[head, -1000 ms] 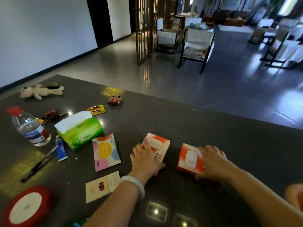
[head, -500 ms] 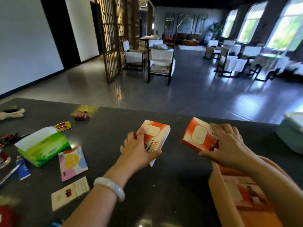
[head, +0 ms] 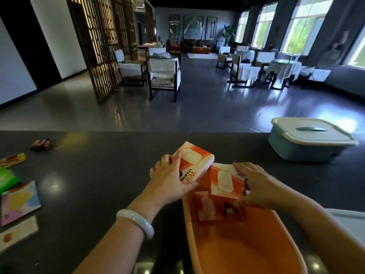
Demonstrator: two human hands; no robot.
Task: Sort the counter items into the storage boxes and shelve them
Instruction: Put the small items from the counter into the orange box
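My left hand (head: 169, 180) grips an orange-and-white WiFi box (head: 194, 161), held tilted just above the far left rim of the open orange storage box (head: 246, 252). My right hand (head: 256, 186) holds a second orange box (head: 224, 181) by its right edge, inside the storage box's far end. Beneath it, a third orange box (head: 215, 210) lies on the storage box's floor.
A lidded pale blue storage box (head: 308, 141) stands at the far right of the dark counter (head: 94, 175). At the left lie a green tissue pack (head: 7, 179), a colourful card (head: 18, 201), a yellow card (head: 15, 233), a battery pack (head: 12, 159) and small red items (head: 41, 144).
Both hands lifted their orange boxes off the counter and carried them right, to the orange storage box. My view swung right, and the blue box came fully into sight.
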